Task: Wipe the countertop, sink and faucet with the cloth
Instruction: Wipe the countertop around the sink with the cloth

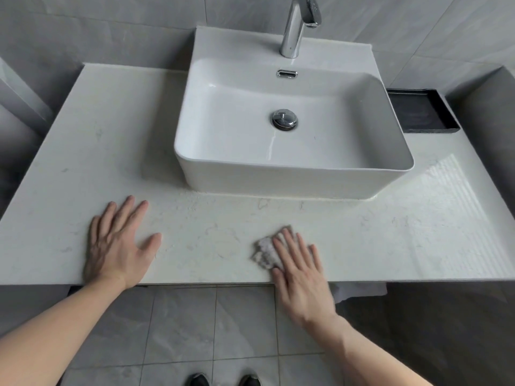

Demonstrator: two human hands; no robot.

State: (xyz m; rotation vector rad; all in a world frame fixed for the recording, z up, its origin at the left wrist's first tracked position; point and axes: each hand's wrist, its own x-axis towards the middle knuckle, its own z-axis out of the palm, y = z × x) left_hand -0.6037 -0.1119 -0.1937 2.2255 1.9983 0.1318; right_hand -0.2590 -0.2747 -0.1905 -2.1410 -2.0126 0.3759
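Note:
A white marbled countertop [211,227] carries a white rectangular vessel sink [292,179] with a chrome drain plug [284,119]. Behind the basin rises a chrome faucet [295,26]. My right hand [299,270] lies flat, fingers spread, pressing a small grey cloth [266,250] onto the countertop near its front edge, in front of the sink. The cloth sticks out to the left of and beyond my fingers. My left hand [118,246] rests flat on the countertop to the front left, fingers apart, holding nothing.
A dark rectangular tray [423,112] sits at the back right beside the sink. Grey tiled walls enclose the counter at the back and both sides. Below the front edge lie a grey tiled floor and the toes of two dark shoes [223,380].

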